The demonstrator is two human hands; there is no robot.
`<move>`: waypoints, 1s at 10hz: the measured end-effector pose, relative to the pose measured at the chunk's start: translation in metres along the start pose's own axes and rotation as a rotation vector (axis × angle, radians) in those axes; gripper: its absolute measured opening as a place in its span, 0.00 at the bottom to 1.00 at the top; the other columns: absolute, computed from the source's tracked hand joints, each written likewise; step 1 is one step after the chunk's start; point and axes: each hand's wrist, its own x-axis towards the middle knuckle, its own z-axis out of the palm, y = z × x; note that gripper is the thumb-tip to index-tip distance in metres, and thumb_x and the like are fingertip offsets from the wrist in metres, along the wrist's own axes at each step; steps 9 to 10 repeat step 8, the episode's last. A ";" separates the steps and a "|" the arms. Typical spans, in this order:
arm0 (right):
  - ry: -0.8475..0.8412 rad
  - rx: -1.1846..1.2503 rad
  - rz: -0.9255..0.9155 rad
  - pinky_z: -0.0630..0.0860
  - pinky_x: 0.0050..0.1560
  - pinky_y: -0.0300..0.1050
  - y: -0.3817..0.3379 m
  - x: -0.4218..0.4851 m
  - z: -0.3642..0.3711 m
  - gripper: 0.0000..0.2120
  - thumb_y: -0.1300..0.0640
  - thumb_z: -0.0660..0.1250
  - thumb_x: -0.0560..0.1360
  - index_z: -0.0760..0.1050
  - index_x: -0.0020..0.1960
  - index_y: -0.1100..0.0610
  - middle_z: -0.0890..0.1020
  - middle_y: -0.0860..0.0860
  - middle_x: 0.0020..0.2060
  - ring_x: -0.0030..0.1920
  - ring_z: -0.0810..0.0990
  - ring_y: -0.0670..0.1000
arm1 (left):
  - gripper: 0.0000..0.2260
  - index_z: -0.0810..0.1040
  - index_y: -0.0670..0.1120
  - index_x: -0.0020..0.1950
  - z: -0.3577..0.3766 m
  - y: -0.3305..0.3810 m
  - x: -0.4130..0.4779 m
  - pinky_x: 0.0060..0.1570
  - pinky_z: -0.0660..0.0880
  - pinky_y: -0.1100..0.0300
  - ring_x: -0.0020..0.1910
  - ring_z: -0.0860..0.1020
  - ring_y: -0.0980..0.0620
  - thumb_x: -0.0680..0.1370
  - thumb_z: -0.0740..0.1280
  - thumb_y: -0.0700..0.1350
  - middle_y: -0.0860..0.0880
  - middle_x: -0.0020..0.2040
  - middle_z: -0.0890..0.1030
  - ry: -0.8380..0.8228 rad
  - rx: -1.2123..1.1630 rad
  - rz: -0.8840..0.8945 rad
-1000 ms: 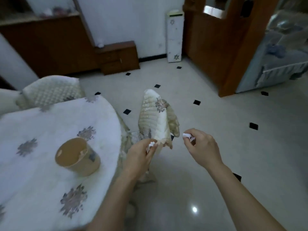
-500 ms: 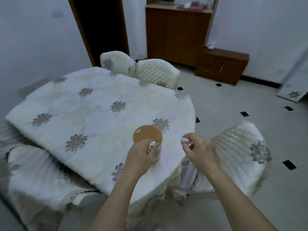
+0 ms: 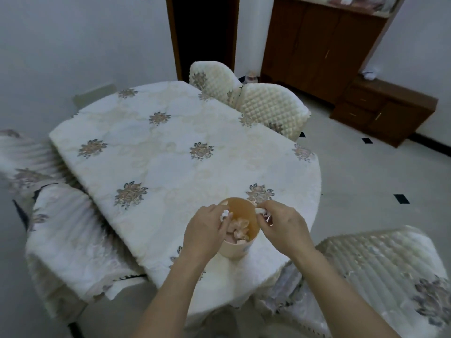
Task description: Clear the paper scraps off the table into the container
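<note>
Our left hand (image 3: 207, 230) and right hand (image 3: 283, 225) each pinch paper scraps (image 3: 225, 213) over the cup (image 3: 234, 251), which we judge should drop in next.

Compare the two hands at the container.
The left hand holds the left scrap over the container mouth; the right hand holds the right scrap at its right rim. The left hand covers part of the rim; the right hand sits beside it. Both pinch white paper.
</note>
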 end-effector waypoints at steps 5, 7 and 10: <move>-0.112 -0.209 -0.384 0.77 0.43 0.52 0.019 0.048 0.024 0.14 0.47 0.62 0.72 0.77 0.55 0.50 0.81 0.48 0.43 0.47 0.80 0.56 | 0.23 0.68 0.52 0.71 0.029 0.011 0.016 0.58 0.70 0.52 0.63 0.70 0.47 0.78 0.65 0.56 0.50 0.65 0.75 -0.094 0.246 -0.168; -0.153 -0.203 -0.421 0.73 0.57 0.55 0.030 0.053 0.021 0.25 0.41 0.60 0.69 0.74 0.63 0.49 0.80 0.50 0.57 0.60 0.77 0.54 | 0.31 0.65 0.55 0.73 0.034 0.004 0.007 0.69 0.65 0.47 0.73 0.64 0.46 0.73 0.63 0.63 0.49 0.73 0.68 -0.055 0.374 -0.198; -0.163 -0.196 -0.409 0.74 0.58 0.56 0.028 0.055 0.021 0.25 0.42 0.59 0.70 0.74 0.64 0.49 0.79 0.50 0.58 0.61 0.76 0.54 | 0.30 0.69 0.53 0.71 0.035 0.000 0.004 0.67 0.67 0.46 0.70 0.68 0.45 0.71 0.62 0.63 0.48 0.71 0.72 -0.020 0.386 -0.200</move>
